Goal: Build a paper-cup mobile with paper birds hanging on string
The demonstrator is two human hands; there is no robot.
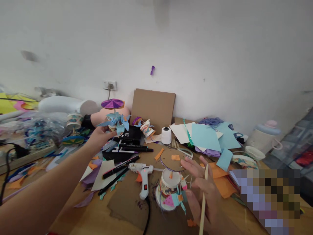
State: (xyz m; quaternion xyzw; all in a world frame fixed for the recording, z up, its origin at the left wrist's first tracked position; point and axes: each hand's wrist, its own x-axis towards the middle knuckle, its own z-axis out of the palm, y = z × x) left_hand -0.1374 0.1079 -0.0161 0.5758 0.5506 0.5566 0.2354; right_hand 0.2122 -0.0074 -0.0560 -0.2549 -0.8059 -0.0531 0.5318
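My left hand (104, 135) reaches to the back left, its fingers closed round the base of a small paper-cup model with blue folded-paper pieces (116, 121) and a purple disc (112, 103) on top. Close to the front, my right hand (202, 189) holds a thin wooden stick (203, 202) between its fingers, the fingertips near the rim of a round cardboard disc (171, 159). Below that disc stands a decorated paper cup (166, 186) with pink, blue and orange paper bits hanging at its side.
A white glue gun (144, 176) lies left of the cup, its black cable running forward. Markers (122, 166) and paper scraps lie beyond it. White thread (166, 135), cardboard sheets (153, 109) and blue paper (205, 135) sit at the back. A bottle (262, 138) stands right.
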